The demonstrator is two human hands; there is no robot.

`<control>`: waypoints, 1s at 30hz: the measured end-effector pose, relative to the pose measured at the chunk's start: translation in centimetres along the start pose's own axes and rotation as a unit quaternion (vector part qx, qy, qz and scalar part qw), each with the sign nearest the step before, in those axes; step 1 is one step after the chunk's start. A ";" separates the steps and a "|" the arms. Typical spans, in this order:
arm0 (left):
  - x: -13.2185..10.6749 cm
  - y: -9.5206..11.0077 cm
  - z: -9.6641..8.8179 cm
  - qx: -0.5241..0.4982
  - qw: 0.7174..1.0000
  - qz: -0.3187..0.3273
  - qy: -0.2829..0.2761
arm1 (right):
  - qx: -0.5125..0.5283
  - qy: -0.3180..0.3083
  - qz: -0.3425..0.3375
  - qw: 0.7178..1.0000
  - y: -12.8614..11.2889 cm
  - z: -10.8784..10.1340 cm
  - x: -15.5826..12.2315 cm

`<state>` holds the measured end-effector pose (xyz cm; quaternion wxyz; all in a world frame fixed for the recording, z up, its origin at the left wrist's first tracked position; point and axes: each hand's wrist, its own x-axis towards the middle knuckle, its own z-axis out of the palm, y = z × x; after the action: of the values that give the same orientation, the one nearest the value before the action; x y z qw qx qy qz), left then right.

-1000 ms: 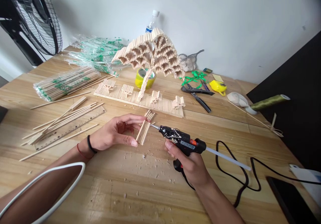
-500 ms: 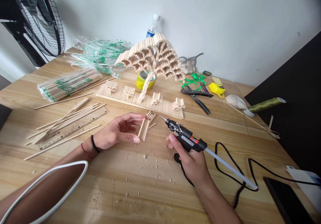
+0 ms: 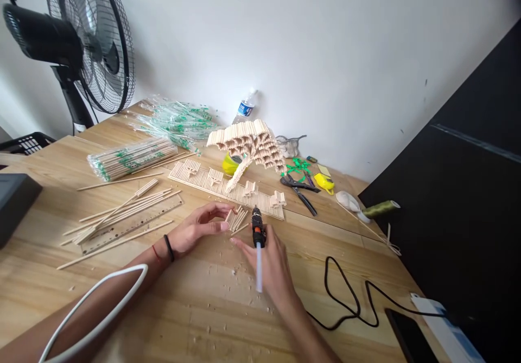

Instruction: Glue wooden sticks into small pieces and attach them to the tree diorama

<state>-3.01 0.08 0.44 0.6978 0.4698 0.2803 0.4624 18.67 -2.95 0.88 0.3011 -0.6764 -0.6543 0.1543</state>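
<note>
My left hand (image 3: 195,230) is closed, with thumb and fingers pinching the end of a small row of short wooden sticks (image 3: 237,219) just above the table. My right hand (image 3: 274,268) is wrapped round a black glue gun (image 3: 258,226). A translucent glue stick (image 3: 259,271) sticks out of its back end, and its nozzle points away from me, right of the short sticks. One right-hand digit reaches left toward those sticks. Beyond both hands stands a tree-shaped stick model (image 3: 240,135) on a slatted base (image 3: 264,203) bearing several small stick pieces.
Long sticks and a clear ruler (image 3: 134,224) lie at left, near a bagged stick bundle (image 3: 132,159). Black pliers (image 3: 301,192), a yellow tape measure (image 3: 324,183) and a phone (image 3: 409,336) are at right. A black cord (image 3: 337,276) loops there. A fan (image 3: 95,43) stands behind left.
My right hand has swung the glue gun left, turning its nozzle from leftward to away from me, close to the short sticks. The left hand keeps its pinch. The camera view has tilted upward.
</note>
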 end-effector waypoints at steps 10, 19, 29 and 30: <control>0.1 -0.3 0.0 -0.036 0.999 0.008 -0.009 | 0.024 0.024 -0.025 0.999 0.1 0.9 0.5; -0.1 0.2 0.2 0.006 0.998 0.000 -0.063 | 0.267 -0.048 0.012 0.962 1.2 -0.9 -0.9; 0.1 0.7 0.6 0.068 0.993 -0.021 -0.099 | 0.245 -0.058 -0.016 0.968 0.3 -1.4 -1.5; 0.1 0.7 0.6 0.073 0.992 -0.019 -0.099 | 0.247 -0.063 -0.016 0.967 0.2 -1.5 -1.5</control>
<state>-2.75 0.03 1.33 0.6949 0.5574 0.2515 0.3783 19.57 -4.74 1.64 0.4196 -0.5596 -0.6241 0.3482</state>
